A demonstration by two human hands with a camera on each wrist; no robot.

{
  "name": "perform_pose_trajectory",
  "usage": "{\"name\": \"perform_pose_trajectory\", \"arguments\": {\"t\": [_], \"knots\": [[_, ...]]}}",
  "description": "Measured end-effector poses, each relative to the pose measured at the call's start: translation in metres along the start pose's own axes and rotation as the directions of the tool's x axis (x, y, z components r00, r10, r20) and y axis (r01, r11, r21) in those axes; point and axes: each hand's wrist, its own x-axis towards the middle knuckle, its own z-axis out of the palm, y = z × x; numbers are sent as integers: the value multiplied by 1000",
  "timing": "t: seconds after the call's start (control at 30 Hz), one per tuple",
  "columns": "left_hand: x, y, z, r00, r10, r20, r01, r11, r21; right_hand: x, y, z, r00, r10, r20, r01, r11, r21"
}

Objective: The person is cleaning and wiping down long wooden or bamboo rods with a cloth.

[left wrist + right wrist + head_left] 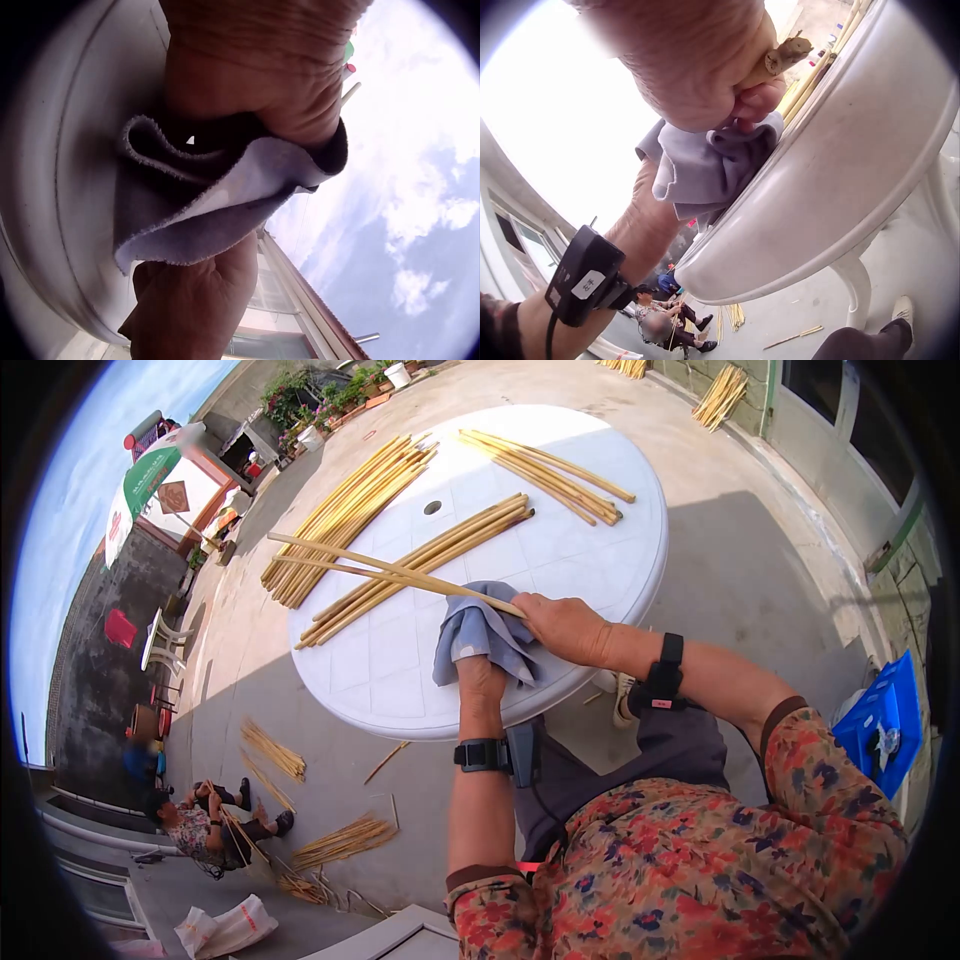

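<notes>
The right hand grips the near end of thin yellow sticks at the table's near edge; one cut end sticks out of the fist in the right wrist view. A grey-blue cloth is wrapped around the sticks just beside that hand. The left hand holds the cloth around them, its fingers mostly hidden under the folds. In the left wrist view the cloth hangs between both hands. Beyond lie a middle bundle of sticks, a larger left pile and a smaller right pile.
The round white table has a small central hole. On the ground at lower left, a seated person handles sticks near loose piles. A blue crate stands at right. More sticks lean by the far wall.
</notes>
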Motion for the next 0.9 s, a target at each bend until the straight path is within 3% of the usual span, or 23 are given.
{"name": "perform_pose_trajectory", "arguments": {"t": [0.1,0.23,0.27,0.33,0.47,0.53,0.57,0.7,0.8,0.9], "knots": [[-2,-9,7,988,66,-139,-78,994,-82,-10,-7,-3,992,-96,86,110,979,-173],[7,-17,19,951,134,-280,-172,978,-118,-15,-19,1,990,-111,82,130,948,-291],[9,-25,13,885,219,-410,-177,974,138,-22,-25,5,991,-107,75,125,946,-299],[7,-20,30,888,215,-406,-197,977,85,-19,-27,0,993,-107,48,116,941,-319],[17,-30,8,881,282,-379,-204,951,233,-33,-20,-4,979,-193,61,202,923,-327],[18,-28,4,854,292,-431,-184,944,275,-47,-17,-5,980,-75,186,146,905,-400],[20,-28,0,854,354,-382,-214,907,363,-46,-18,-9,972,-66,224,147,919,-366],[18,-32,-1,840,352,-412,-225,918,326,-87,-11,-21,978,-56,202,123,932,-340],[21,-36,-7,880,338,-333,-239,922,303,-118,-3,-33,972,43,231,44,933,-358],[20,-35,-4,894,277,-352,-197,949,246,-147,11,-41,978,-29,206,83,962,-261]]}}
